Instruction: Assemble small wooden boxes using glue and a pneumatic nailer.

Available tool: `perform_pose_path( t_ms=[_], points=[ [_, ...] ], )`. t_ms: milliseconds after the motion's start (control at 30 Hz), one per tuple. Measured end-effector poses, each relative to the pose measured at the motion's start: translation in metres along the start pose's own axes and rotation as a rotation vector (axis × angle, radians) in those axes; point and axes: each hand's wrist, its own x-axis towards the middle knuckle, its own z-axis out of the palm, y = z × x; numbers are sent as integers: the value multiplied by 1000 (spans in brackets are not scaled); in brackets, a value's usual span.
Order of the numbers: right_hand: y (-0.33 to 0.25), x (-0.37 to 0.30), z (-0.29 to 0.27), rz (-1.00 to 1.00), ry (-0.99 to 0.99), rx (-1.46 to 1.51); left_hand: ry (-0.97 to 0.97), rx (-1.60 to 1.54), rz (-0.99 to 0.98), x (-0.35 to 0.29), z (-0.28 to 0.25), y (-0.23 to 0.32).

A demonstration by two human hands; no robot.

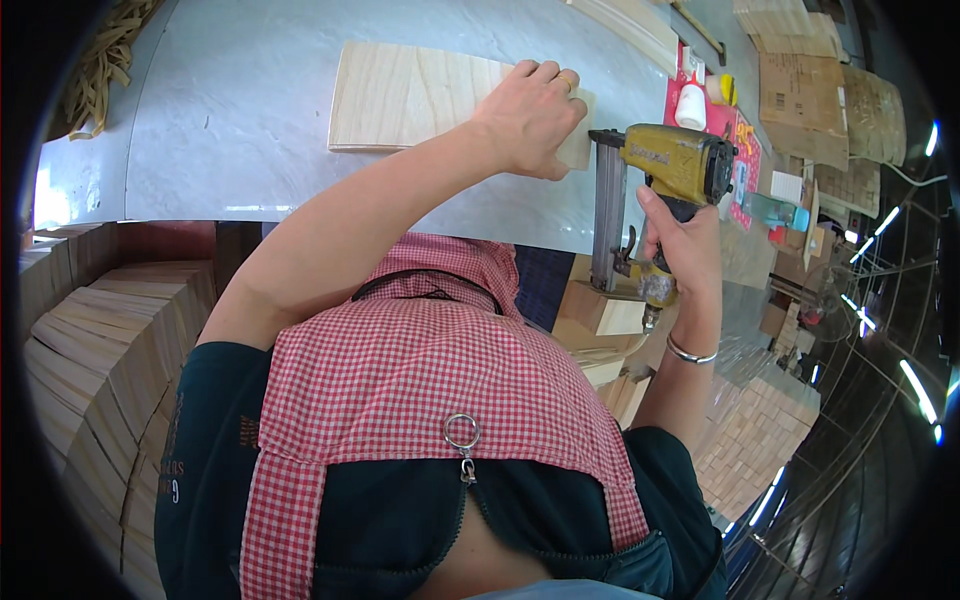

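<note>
A pale wooden piece, flat-topped like a board (410, 95), lies on the grey marbled tabletop. My left hand (530, 115) is closed across its right part, fingers over the far edge and thumb at the near edge. In my right hand (688, 243) is a yellow and black pneumatic nail gun (665, 155), gripped round its handle. The gun's nose is close against the board's right end; whether they touch I cannot tell. My palm and fingers hide part of the handle and the trigger.
White glue bottle (690, 104) and yellow tape roll (721, 90) stand beyond the gun on a red patterned sheet. Stacked wooden pieces (110, 330) fill the lower left. Cardboard boxes (803, 95) stand at far right. Wood strips (105, 60) lie at upper left.
</note>
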Motion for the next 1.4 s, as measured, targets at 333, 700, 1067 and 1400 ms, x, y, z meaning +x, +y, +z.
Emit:
perform_pose_path(
  t_ms=[333, 700, 1067, 1400],
  points=[
    [-20, 12, -3, -64, -7, -73, 101, 8, 10, -3, 4, -2],
    [-34, 47, -4, -74, -45, -140, 5, -19, -24, -2, -4, -1],
    [-35, 48, -7, -91, -77, -131, 97, 7, 19, -14, -3, -7],
    [-20, -5, -5, -107, 28, -77, -55, 279, -74, -122, -105, -93]
  ],
)
